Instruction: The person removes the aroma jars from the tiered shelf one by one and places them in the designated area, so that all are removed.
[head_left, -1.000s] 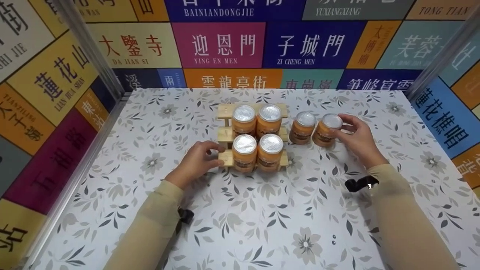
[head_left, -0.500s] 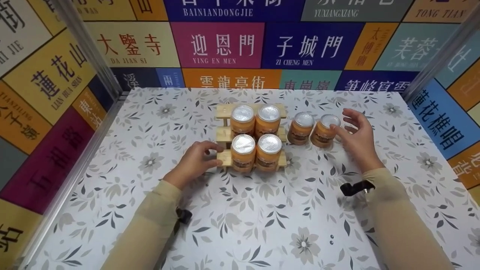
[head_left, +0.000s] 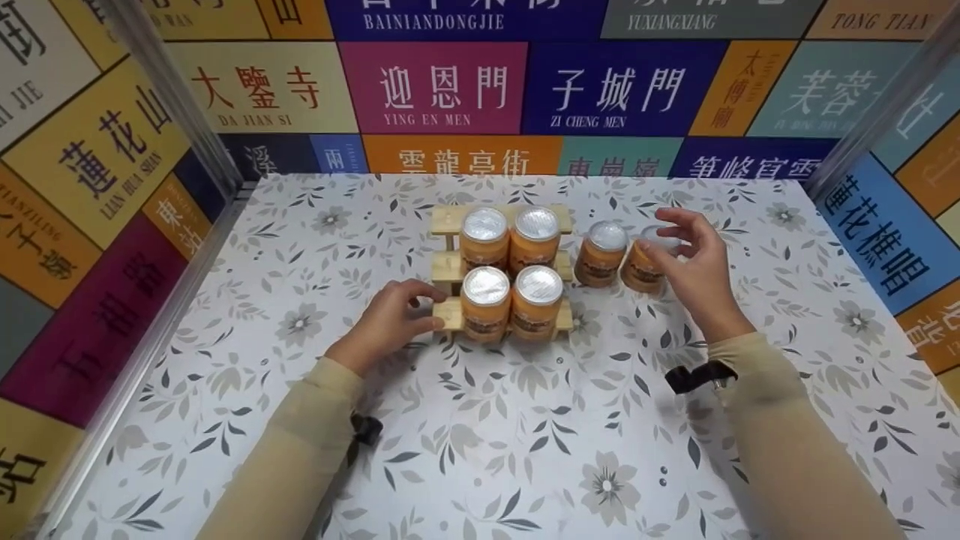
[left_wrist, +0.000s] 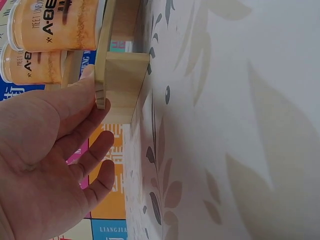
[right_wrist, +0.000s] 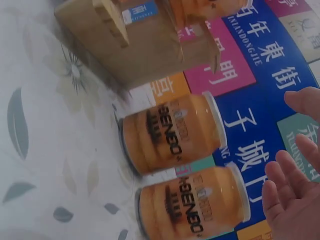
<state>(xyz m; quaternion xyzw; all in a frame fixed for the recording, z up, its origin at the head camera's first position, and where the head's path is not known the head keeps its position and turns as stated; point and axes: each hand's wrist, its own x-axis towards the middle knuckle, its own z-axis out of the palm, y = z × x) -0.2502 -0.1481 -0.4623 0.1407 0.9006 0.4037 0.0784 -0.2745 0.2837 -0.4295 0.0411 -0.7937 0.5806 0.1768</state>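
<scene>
A three-tier wooden rack (head_left: 448, 315) stands mid-table, bearing orange cans with shiny lids: two at the back (head_left: 486, 241) and two in front (head_left: 486, 300). My left hand (head_left: 386, 322) pinches the left end of its lowest tier between thumb and index finger; the other fingers curve loosely in the left wrist view. Right of the rack, two more orange cans (head_left: 600, 259) stand upright on the table. Over the farther right can (head_left: 641, 270) hovers my right hand (head_left: 697, 266), fingers spread, partly hiding its lid. The right wrist view shows a gap between that hand and the cans.
The table wears a white leaf-patterned cover (head_left: 480, 450). Coloured panels with printed characters (head_left: 450, 86) wall it in at the back and both sides.
My right hand has let go of the right-hand can, drawn back to the right, then come back left over it with fingers spread. The left hand stays at the rack.
</scene>
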